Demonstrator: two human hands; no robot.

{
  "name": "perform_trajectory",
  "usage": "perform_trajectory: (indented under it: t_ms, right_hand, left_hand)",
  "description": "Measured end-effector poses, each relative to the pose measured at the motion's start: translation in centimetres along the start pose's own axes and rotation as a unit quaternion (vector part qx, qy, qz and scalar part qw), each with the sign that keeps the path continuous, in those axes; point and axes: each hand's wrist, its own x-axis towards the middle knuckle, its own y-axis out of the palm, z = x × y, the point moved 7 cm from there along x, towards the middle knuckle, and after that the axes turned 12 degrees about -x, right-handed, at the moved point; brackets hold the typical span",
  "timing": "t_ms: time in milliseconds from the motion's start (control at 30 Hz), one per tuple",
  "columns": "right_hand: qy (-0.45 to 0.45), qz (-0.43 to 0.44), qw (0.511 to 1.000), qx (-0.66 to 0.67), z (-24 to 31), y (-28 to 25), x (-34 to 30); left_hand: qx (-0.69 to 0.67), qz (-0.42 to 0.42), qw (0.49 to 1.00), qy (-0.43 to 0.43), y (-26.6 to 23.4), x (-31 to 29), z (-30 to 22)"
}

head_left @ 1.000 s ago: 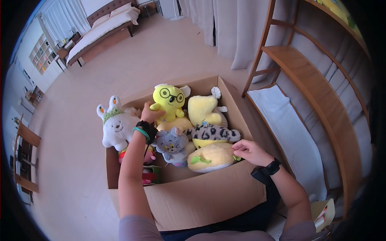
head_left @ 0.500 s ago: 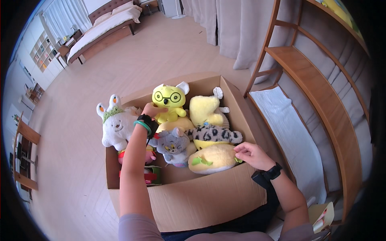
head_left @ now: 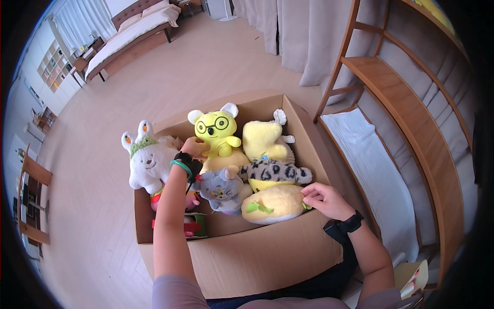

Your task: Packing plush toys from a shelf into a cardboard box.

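Note:
A yellow koala plush toy (head_left: 216, 129) with round dark glasses sits at the back of an open cardboard box (head_left: 247, 257). My left hand (head_left: 194, 148) has its fingers closed at the koala's side, hiding one of its arms. At the box's front right, my right hand (head_left: 332, 202) pinches the end of a pale-yellow oval plush toy (head_left: 275, 202) with green leaf-like bits. Between my hands lies a grey cat plush (head_left: 221, 190). Behind the oval toy are a spotted grey plush (head_left: 275, 172) and a yellow plush (head_left: 262, 140).
A white plush (head_left: 150, 165) with carrot-marked ears leans over the box's left edge. Pink and red toys (head_left: 193, 226) lie partly under my left forearm. A wooden shelf rack (head_left: 406, 98) with a white cloth (head_left: 370, 170) stands to the right. A bed (head_left: 134, 38) is far off.
The koala plush has tilted and risen slightly, and my left hand now sits lower on its side. The grey cat plush's head has tipped down a little. My right hand has barely moved.

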Motion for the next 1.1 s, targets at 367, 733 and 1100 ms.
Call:
perform_trajectory:
  t_ms: [367,733,1100]
  right_hand:
    - [0.003,-0.002,1.0,-0.008,-0.3,0.0,0.1]
    - [0.009,-0.006,1.0,0.0,0.1,-0.1,0.0]
    - [0.002,-0.009,1.0,0.003,0.2,-0.1,0.0]
  left_hand:
    - [-0.086,-0.022,0.986,0.144,-0.1,-0.4,-1.0]
    - [0.043,-0.034,0.998,-0.016,0.7,-0.4,-0.3]
    - [0.072,-0.079,0.981,0.161,-0.2,-2.4,-4.3]
